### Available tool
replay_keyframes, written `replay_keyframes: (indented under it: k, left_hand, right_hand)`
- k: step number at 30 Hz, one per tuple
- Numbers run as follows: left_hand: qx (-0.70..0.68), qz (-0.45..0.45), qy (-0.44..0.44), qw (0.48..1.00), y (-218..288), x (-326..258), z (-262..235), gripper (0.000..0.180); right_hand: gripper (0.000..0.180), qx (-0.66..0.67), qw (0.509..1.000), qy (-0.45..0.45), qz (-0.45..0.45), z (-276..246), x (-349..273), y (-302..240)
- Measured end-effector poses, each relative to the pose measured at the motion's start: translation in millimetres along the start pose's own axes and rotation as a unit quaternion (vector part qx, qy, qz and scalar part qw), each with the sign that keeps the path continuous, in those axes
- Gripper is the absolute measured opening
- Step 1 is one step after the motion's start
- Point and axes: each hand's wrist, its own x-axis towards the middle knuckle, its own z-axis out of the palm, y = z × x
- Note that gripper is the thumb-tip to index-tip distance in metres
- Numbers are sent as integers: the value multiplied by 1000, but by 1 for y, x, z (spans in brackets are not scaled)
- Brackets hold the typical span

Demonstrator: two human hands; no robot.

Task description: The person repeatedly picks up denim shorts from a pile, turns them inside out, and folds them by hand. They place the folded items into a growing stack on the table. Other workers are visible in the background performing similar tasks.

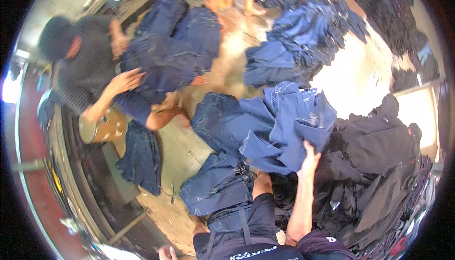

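Raised in front of me, my right hand [308, 159] grips the lower right edge of a pair of blue denim trousers [279, 127] with pale stitching. The thumb shows; the cloth hides part of the fingers. The bunched trousers lie over darker denim trousers [215, 120]. Only a bit of my left hand [167, 253] shows at the lower edge, away from the cloth, its fingers cut off and blurred. Folded dark denim [215, 184] lies by my knees.
On my right rises a heap of black garments [369, 160]. A stack of blue denim [303, 37] lies farther off. At the left a co-worker [83, 65] sits beside a round tan container [111, 126], handling dark denim [166, 56]. Other people's hands and feet show at the top.
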Motion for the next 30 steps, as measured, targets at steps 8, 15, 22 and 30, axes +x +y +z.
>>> replay_keyframes:
  k: [8,15,22,30]
  left_hand:
    - [-419,298,-70,855,-1,58,-104,33]
    - [-583,-70,-280,760,8,66,-105,74]
    - [-515,176,-360,758,-71,17,-109,66]
    - [-396,578,-244,671,-131,-17,-81,56]
  right_hand:
    - [65,151,952,-147,-222,-97,-388,-124]
    - [60,121,911,-130,-374,-180,-666,-170]
    - [58,71,889,-81,-444,-237,-768,-136]
    - [55,62,897,-39,-436,-359,-831,-62]
